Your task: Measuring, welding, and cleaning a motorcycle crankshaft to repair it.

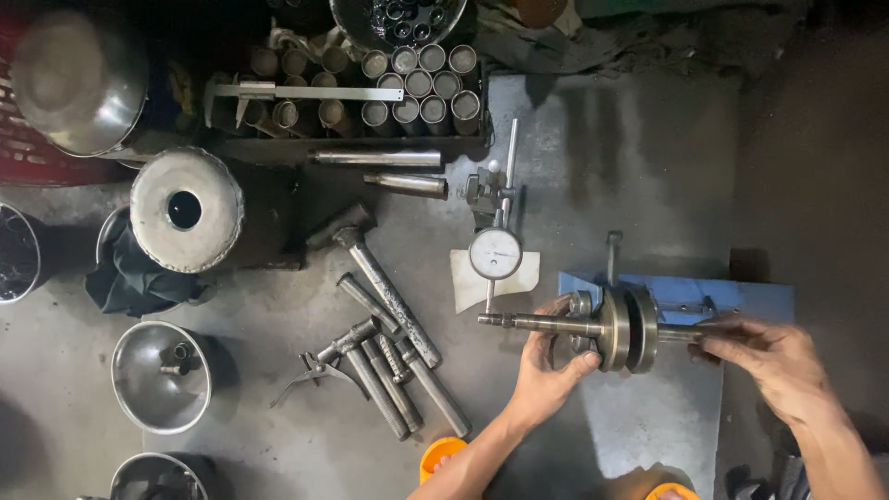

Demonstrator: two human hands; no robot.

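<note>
A metal crankshaft (622,326) with two round webs lies horizontally across a blue stand (685,294). My left hand (548,359) grips its left shaft close to the webs. My right hand (767,354) holds the right shaft end. A dial gauge (494,253) on a thin upright rod stands just left of the stand, its round white face above the left shaft tip.
Several steel rods and punches (394,361) lie left of my hands, with pliers (310,375) beside them. A rack of metal sleeves (370,88) with a caliper (306,93) sits at the back. Steel bowls (159,375) and a round drum (185,211) stand at left.
</note>
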